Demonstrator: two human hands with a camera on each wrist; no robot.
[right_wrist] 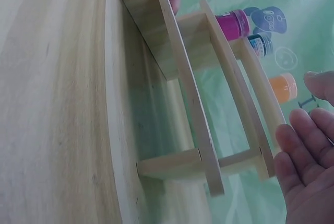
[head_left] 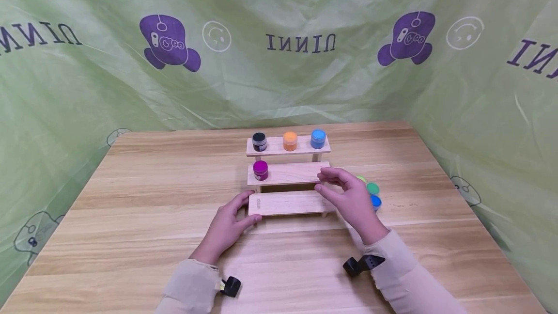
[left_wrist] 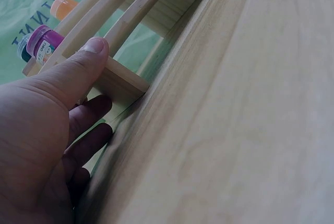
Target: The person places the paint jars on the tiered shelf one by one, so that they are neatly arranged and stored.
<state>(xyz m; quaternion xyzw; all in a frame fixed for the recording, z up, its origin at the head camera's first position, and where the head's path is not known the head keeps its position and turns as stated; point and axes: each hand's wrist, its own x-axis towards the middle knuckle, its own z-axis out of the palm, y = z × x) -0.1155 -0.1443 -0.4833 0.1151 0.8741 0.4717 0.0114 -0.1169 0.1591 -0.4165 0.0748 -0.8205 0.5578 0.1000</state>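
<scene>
A wooden three-step rack (head_left: 289,203) stands on the table, its lowest step nearest me. My left hand (head_left: 225,230) grips the left end of that step, thumb at the front edge. The left wrist view shows the thumb on the plank, other fingers beyond its end. My right hand (head_left: 352,201) hovers by the rack's right end, fingers loosely bent and, in the right wrist view, holding nothing. A magenta paint jar (head_left: 260,170) sits at the left of the middle step. Along the top step are a black jar (head_left: 259,142), an orange jar (head_left: 289,141) and a blue jar (head_left: 318,139).
Right of the rack, partly behind my right hand, a light green jar (head_left: 361,179), a green jar (head_left: 372,188) and a darker blue jar (head_left: 376,201) stand on the wooden table (head_left: 144,207). A green printed curtain (head_left: 244,91) hangs around the back and sides.
</scene>
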